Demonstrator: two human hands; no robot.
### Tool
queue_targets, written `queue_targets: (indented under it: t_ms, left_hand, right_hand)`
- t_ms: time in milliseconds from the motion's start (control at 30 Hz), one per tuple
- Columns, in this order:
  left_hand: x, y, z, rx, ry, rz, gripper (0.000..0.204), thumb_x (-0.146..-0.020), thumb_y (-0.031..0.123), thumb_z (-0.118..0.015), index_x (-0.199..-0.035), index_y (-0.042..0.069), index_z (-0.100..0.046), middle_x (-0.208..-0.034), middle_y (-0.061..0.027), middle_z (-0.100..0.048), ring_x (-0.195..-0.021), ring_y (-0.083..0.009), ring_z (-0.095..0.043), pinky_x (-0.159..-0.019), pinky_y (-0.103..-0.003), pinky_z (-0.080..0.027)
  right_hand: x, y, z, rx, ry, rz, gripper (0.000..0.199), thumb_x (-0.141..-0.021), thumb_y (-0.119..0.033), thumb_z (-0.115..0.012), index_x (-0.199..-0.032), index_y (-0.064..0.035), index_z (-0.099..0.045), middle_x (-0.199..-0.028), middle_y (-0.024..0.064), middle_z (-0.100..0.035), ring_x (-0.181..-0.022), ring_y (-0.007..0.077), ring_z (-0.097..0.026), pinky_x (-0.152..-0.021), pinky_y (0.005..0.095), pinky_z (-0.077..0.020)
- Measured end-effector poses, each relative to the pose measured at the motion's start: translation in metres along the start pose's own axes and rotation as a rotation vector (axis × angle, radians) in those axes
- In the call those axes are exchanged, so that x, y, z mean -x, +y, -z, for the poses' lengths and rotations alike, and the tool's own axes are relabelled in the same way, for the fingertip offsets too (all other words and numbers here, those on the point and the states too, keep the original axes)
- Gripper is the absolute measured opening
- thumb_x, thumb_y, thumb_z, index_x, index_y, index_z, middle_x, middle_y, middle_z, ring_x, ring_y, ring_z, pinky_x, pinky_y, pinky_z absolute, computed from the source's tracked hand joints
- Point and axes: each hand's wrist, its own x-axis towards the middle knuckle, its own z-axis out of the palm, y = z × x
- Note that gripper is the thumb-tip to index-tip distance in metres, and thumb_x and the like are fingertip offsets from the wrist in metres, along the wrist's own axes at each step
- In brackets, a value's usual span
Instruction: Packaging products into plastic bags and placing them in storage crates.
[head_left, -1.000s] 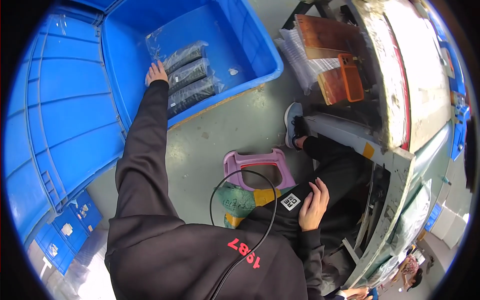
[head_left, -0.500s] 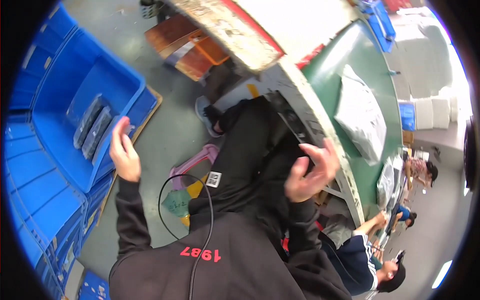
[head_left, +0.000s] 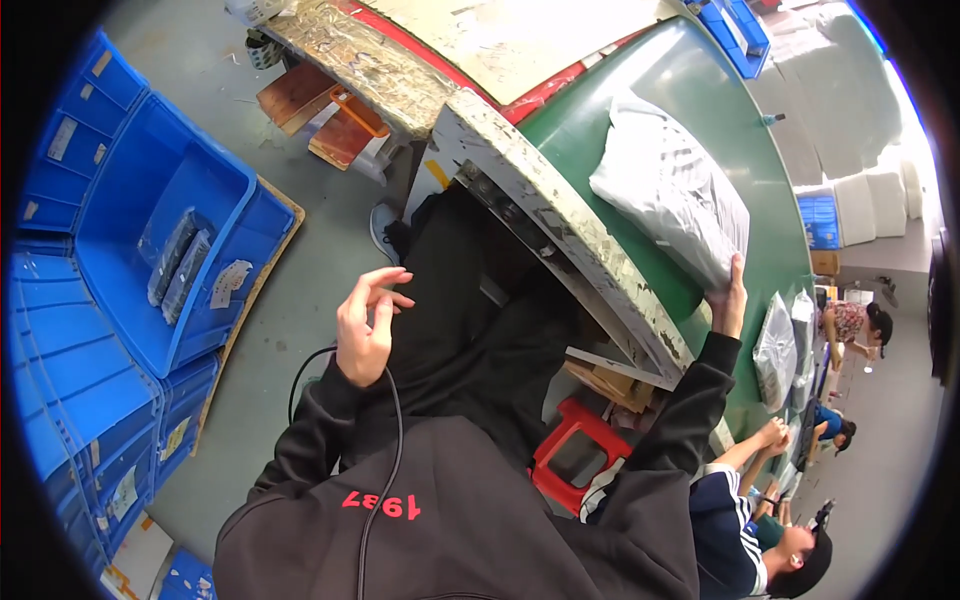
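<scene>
Grey bag (head_left: pixel 672 200), now under right hand (head_left: pixel 728 300)

A plump grey plastic mailer bag (head_left: pixel 672 200) is lying on the green table, sitting at two o'clock, its lower edge touching the right hand (head_left: pixel 728 300).

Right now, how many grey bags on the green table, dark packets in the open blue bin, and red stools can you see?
grey bags: 2, the large grey bag at the right hand and the small grey bag
dark packets: 2, in the blue bin
red stool: 1
Total: 5
</scene>
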Motion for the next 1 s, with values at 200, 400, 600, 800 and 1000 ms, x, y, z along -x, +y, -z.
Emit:
queue_targets:
  t_ms: [200,400,600,800,1000]
  left_hand:
    - [-0.012,0.015,-0.021,-0.040,-0.098,0.018,0.029,-0.094,-0.001,-0.043,-0.120,-0.001,-0.055,-0.113,-0.0106,-0.067,-0.083,-0.0151,-0.067,-0.074,-0.026,-0.050]
    - [-0.050,0.053,-0.057,-0.028,-0.210,-0.114,0.027,-0.095,0.002,-0.045,-0.121,0.000,-0.054,-0.117,-0.0105,-0.065,-0.087,-0.0145,-0.066,-0.076,-0.025,-0.049]
    - [-0.115,0.086,-0.098,0.040,-0.243,-0.273,0.032,-0.097,0.006,-0.048,-0.128,0.000,-0.049,-0.127,-0.0138,-0.058,-0.103,-0.0178,-0.062,-0.086,-0.030,-0.051]
    - [-0.143,0.088,-0.112,0.177,-0.261,-0.111,0.041,-0.098,0.016,-0.048,-0.134,-0.003,-0.043,-0.130,-0.0165,-0.053,-0.111,-0.0213,-0.059,-0.094,-0.032,-0.049]
    - [-0.136,0.100,-0.096,0.289,-0.272,0.021,0.067,-0.094,0.043,-0.055,-0.137,-0.006,-0.039,-0.128,-0.0181,-0.051,-0.115,-0.0235,-0.057,-0.099,-0.033,-0.045]
  right_hand:
    - [0.049,-0.047,-0.033,-0.305,-0.046,-0.071,0.043,-0.090,-0.037,-0.067,-0.121,-0.0061,-0.065,-0.080,-0.0032,-0.059,-0.050,0.0031,-0.039,-0.042,0.0213,-0.0279]
    - [0.062,-0.044,-0.028,-0.479,-0.319,-0.163,0.029,-0.092,-0.027,-0.065,-0.112,-0.0061,-0.066,-0.085,-0.0034,-0.061,-0.049,0.0025,-0.037,-0.041,0.0192,-0.0246]
    - [0.085,-0.035,-0.038,-0.653,-0.697,-0.275,0.026,-0.088,-0.020,-0.066,-0.109,-0.0052,-0.067,-0.086,0.0024,-0.065,-0.056,0.0058,-0.052,-0.044,0.0185,-0.0370]
    - [0.178,-0.053,-0.078,-0.521,-0.367,-0.290,0.040,-0.080,-0.016,-0.071,-0.114,0.0008,-0.060,-0.102,0.0062,-0.065,-0.090,0.0122,-0.062,-0.077,0.0263,-0.0492]
    - [0.227,-0.010,-0.071,-0.546,-0.653,-0.056,0.100,-0.062,-0.019,-0.079,-0.146,0.0041,-0.030,-0.147,0.0143,-0.040,-0.137,0.0305,-0.036,-0.111,0.0435,-0.0300]
